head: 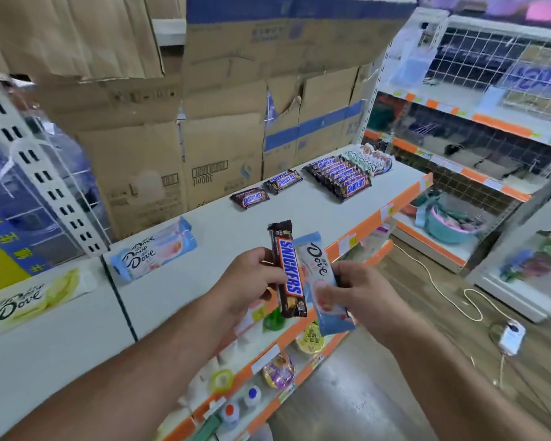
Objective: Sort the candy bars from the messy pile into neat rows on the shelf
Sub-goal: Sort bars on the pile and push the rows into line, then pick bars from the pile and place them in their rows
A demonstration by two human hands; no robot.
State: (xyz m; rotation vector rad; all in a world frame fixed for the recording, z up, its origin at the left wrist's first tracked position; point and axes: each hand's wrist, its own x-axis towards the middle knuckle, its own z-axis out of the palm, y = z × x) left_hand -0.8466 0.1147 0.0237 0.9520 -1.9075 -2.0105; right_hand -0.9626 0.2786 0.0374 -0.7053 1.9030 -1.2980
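Candy bars are in both hands in the head view, held up just below the middle of the frame, above the front edge of the white shelf (pixel 204 275).

Both forearms reach in from 7 and 5 o'clock. The left hand (pixel 252 278) grips a brown Snickers bar (pixel 288 272) near its lower half, with the thumb curled onto the wrapper's left edge and the bar standing almost upright. The right hand (pixel 363 291) pinches a pale blue Dove bar (pixel 318 275), its thumb pressed on the pink lower part. The two bars overlap, the Snickers in front.

At 2 o'clock a neat Snickers row (pixel 341 178) lies on the shelf, with a Dove row (pixel 371 160) just behind it. Two loose Snickers (pixel 283 180) lie near 12 o'clock, apart from the row. At 9 o'clock sit stacked blue Dove bars (pixel 153 253), and at 8 o'clock a yellow Dove bar (pixel 35 299).

The fingers behind both held bars are hidden by the wrappers. The Dove bar's left edge is covered by the Snickers. Cardboard boxes (pixel 223 90) stand behind the shelf, and the far shelving at 3 o'clock is blurred.
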